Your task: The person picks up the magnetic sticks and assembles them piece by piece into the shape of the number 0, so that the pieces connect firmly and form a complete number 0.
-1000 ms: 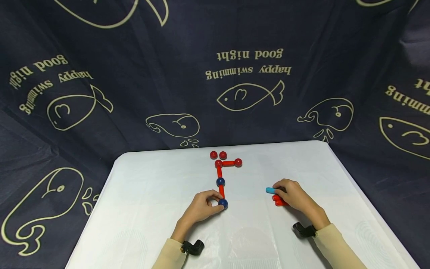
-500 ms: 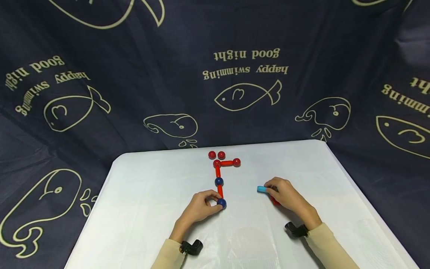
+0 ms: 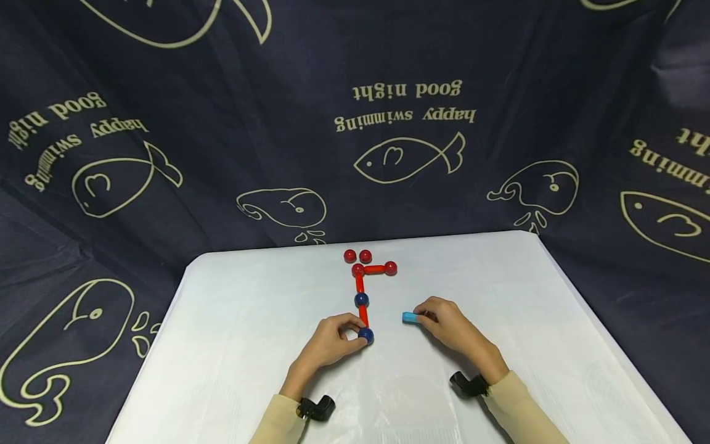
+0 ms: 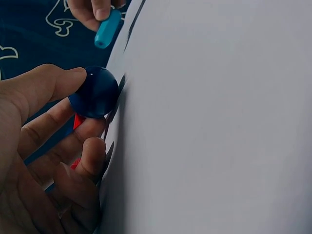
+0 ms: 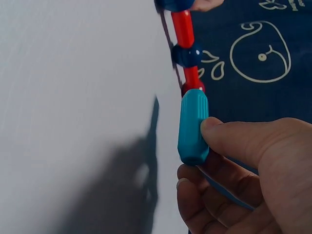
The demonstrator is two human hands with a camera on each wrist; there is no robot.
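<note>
My left hand (image 3: 331, 339) pinches a dark blue ball (image 4: 95, 92) between thumb and fingers at the near end of a chain on the table. From that ball a red rod (image 3: 363, 316) runs back to a second blue ball (image 3: 362, 300). Another red rod (image 3: 360, 283) links it to a red ball (image 3: 358, 270), where a sideways red rod (image 3: 374, 269) leads to another red ball (image 3: 391, 268). My right hand (image 3: 449, 327) pinches a light blue ribbed rod (image 5: 193, 126), its free end pointing left toward the near blue ball, a gap apart.
Two loose red balls, the left one (image 3: 349, 255) and the right one (image 3: 365, 256), lie behind the chain near the far edge of the white table (image 3: 249, 296). A dark curtain (image 3: 222, 135) with fish drawings hangs behind.
My right hand has carried the light blue rod leftward, closer to the chain. The red rods seen beside it earlier are now out of sight. My left hand keeps its hold on the ball.
</note>
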